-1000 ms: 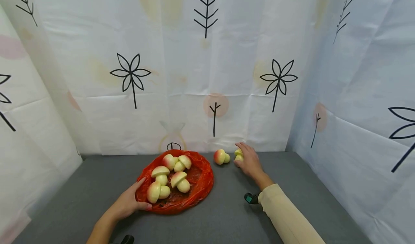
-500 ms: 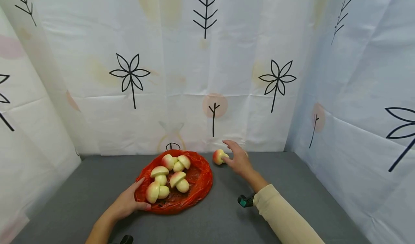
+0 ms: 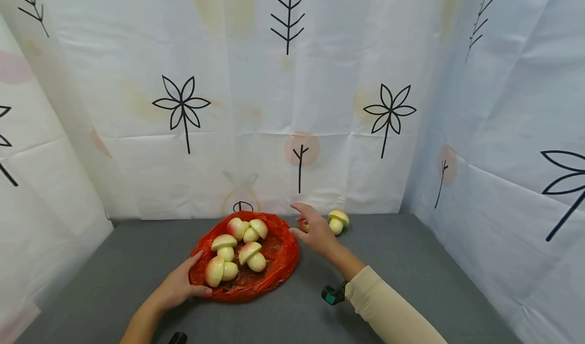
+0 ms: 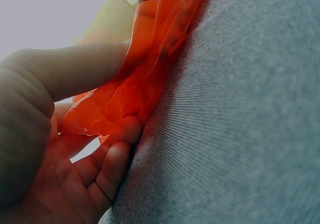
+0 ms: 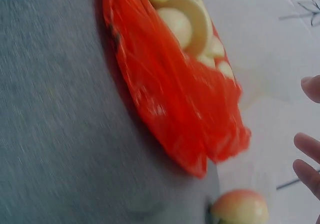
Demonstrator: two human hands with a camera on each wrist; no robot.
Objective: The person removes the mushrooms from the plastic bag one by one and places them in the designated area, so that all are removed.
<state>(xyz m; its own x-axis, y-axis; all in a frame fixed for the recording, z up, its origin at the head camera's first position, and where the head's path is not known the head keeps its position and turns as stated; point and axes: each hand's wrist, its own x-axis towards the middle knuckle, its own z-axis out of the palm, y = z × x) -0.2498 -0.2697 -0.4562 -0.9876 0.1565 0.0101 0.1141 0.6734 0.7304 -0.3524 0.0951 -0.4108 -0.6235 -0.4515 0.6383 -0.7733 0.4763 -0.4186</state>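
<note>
A red plastic bag [image 3: 290, 257] with its rim rolled open holds several toy mushrooms [image 3: 257, 261], cream with reddish caps. My left hand [image 3: 175, 285] grips the bag's left edge; in the left wrist view the thumb lies over the red film [image 4: 135, 91] and the fingers are beneath it. My right hand [image 3: 317, 235] is spread just right of the bag, holding nothing. It partly hides one loose mushroom [image 3: 303, 226], whose reddish cap [image 5: 242, 206] shows low in the right wrist view. Another loose mushroom [image 3: 337, 222] stands upright behind the right hand.
The grey tabletop [image 3: 411, 283] ends at a white printed cloth backdrop [image 3: 256, 105], with more cloth at both sides. Dark wrist-worn devices show by each forearm, one near the right sleeve [image 3: 388, 303].
My right hand has moved left, from the rightmost loose mushroom to the one nearer the bag, uncovering the rightmost. My left hand keeps its hold on the bag.
</note>
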